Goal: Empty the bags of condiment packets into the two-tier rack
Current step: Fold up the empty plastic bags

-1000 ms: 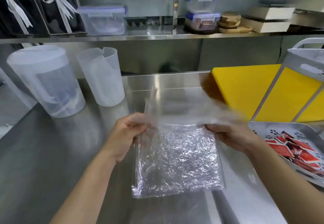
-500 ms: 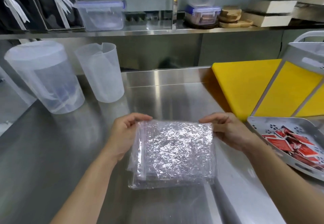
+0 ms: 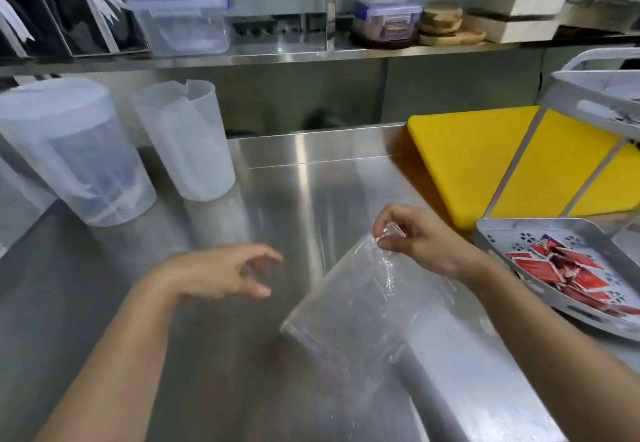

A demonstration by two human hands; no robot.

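An empty clear plastic bag (image 3: 360, 306), folded flat, hangs tilted over the steel counter. My right hand (image 3: 422, 237) pinches its top corner. My left hand (image 3: 221, 272) hovers to the left of the bag, fingers apart and holding nothing. At the right edge stands the grey two-tier rack (image 3: 498, 233). Its lower tray holds several red condiment packets (image 3: 568, 272). Its upper tier (image 3: 588, 91) is only partly in view and its contents are hard to make out.
A yellow cutting board (image 3: 485, 161) lies behind the rack. Two translucent plastic pitchers (image 3: 79, 154) stand at the back left of the steel counter (image 3: 311, 182). A shelf above carries lidded containers (image 3: 180, 22) and wooden boards.
The bag was folded in half between both hands. My left hand has let go and drawn left, and my right hand now holds the folded bag alone by a corner, swung to the right.
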